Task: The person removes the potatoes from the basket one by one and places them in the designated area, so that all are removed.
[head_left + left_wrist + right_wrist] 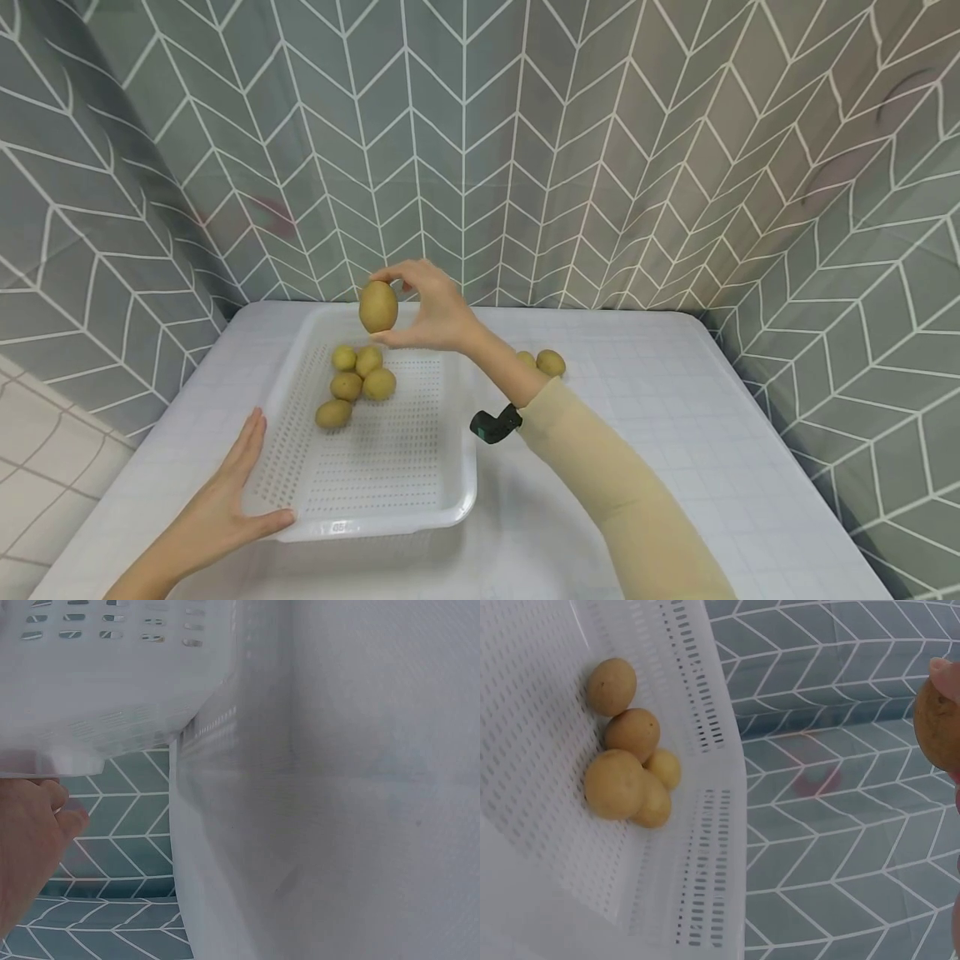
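Note:
My right hand (pixel 420 308) pinches a yellow potato (pixel 378 307) between thumb and fingertips, held in the air above the far end of a white perforated tray (pixel 390 500). The same potato (pixel 937 724) shows at the right edge of the right wrist view. Several potatoes (pixel 354 383) lie clustered in the tray's far left part, also seen as a cluster of potatoes (pixel 626 742) from the right wrist. My left hand (pixel 225 500) rests flat against the tray's near left corner, thumb along the front rim. The left wrist view shows the tray's underside (pixel 112 682).
Two more potatoes (pixel 543 362) lie on the white table (pixel 675 433) right of the tray, behind my right forearm. A grey chevron-patterned curtain (pixel 480 150) surrounds the table at the back and both sides. The table edges drop off at left and front.

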Demonstrator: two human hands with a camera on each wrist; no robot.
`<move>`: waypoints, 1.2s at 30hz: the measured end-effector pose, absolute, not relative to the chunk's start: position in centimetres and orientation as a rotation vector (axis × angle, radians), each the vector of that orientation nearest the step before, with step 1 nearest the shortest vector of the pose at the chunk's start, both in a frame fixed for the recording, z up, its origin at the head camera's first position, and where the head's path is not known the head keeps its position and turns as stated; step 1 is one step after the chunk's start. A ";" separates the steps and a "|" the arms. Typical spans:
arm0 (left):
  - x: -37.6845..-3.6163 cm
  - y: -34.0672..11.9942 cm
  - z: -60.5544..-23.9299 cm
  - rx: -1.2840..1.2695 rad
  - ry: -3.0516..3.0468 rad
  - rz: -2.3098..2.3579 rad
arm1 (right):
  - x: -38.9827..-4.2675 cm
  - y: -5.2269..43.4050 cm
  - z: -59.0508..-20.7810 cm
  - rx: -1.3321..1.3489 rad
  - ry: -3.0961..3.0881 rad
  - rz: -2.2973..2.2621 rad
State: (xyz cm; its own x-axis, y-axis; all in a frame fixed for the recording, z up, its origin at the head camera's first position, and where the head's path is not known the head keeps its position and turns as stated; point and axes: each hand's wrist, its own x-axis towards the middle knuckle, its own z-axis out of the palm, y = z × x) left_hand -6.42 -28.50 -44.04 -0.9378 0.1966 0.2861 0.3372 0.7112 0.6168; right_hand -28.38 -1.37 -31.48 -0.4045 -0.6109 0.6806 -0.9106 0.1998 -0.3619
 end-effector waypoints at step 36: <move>-6.6 -28.7 -44.2 -0.437 -2.726 -1.052 | -30.1 5.7 -32.1 1.314 -2.036 1.085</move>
